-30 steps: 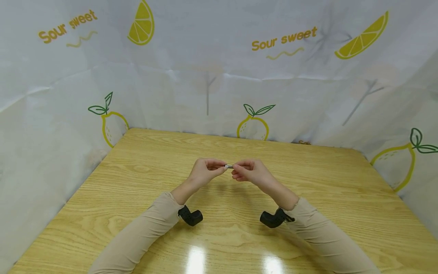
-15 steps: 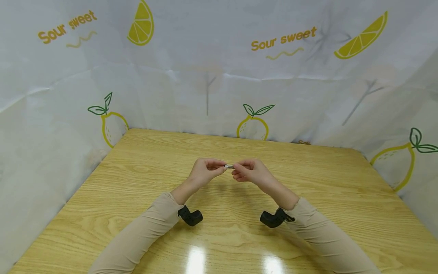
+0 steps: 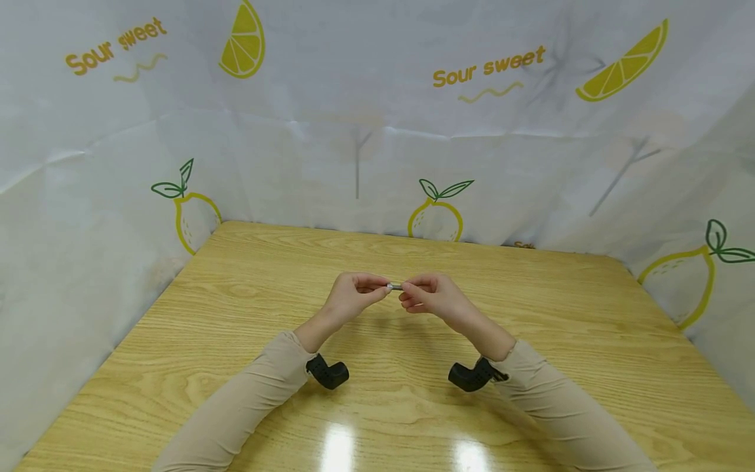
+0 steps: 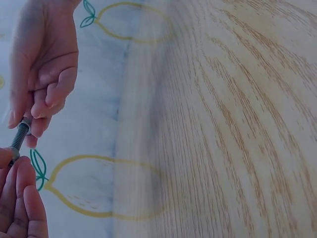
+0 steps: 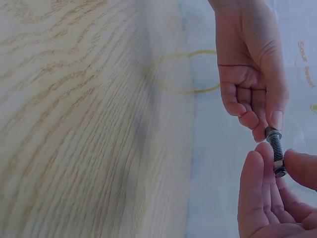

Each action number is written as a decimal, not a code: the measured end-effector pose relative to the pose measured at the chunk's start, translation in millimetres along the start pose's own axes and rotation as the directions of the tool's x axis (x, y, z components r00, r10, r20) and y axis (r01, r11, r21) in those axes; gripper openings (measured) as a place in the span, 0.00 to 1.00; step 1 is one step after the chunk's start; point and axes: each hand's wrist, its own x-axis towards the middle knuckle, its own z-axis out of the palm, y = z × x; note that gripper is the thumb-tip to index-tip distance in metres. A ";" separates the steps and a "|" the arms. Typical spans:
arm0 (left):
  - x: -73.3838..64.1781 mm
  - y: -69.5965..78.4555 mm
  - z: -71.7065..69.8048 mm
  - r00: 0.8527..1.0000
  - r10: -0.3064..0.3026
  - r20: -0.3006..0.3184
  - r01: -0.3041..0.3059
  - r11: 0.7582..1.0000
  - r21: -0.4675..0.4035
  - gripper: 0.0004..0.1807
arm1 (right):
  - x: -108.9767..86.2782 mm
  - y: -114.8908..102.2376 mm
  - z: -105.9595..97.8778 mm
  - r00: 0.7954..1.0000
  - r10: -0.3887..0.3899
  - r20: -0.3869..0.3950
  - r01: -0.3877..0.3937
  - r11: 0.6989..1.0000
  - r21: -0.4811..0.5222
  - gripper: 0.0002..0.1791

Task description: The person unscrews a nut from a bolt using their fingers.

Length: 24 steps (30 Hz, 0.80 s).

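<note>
Both hands meet over the table, a small metal bolt (image 3: pixel 396 286) lying level between them. Its threaded shank (image 5: pixel 277 148) shows bare in the right wrist view. My left hand (image 3: pixel 349 298) pinches the head end between thumb and fingers, partly covering it. At the other end, close to the tip, sits a nut (image 5: pixel 279 164); the thumb and fingers of my right hand (image 3: pixel 439 300) pinch it. The remaining right fingers are loosely curled below, as the left wrist view shows.
A wood-grain table (image 3: pixel 377 406) spreads under the arms. White cloth (image 3: pixel 307 164) printed with lemons stands behind it and along both sides. Black curved wrist mounts (image 3: pixel 329 372) hang from the beige sleeves (image 3: pixel 248 400).
</note>
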 end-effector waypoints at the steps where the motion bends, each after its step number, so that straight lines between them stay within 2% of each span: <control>1: 0.1 -0.5 -0.1 1.000 0.001 -0.001 -0.001 1.000 -0.002 0.13 | 0.1 0.2 0.0 1.000 0.000 -0.005 0.000 1.000 -0.003 0.21; 6: 0.1 -1.0 -0.4 1.000 -0.004 0.002 0.004 1.000 -0.004 0.13 | -1.6 0.3 0.6 0.998 -0.052 -0.031 0.051 0.998 -0.047 0.19; 15: -0.1 0.4 -0.1 1.000 0.001 0.004 -0.001 1.000 -0.003 0.14 | -0.5 -1.6 0.0 1.000 0.021 -0.001 -0.021 0.999 -0.024 0.24; 21: -0.4 1.3 -0.5 1.000 0.006 0.007 -0.006 1.000 -0.002 0.13 | -1.6 0.1 0.1 0.999 -0.022 -0.039 0.020 0.999 -0.040 0.17; 24: -0.6 1.8 -0.8 1.000 0.005 0.013 -0.005 1.000 -0.006 0.13 | -2.3 0.1 0.2 0.999 -0.029 -0.043 0.028 0.999 -0.039 0.20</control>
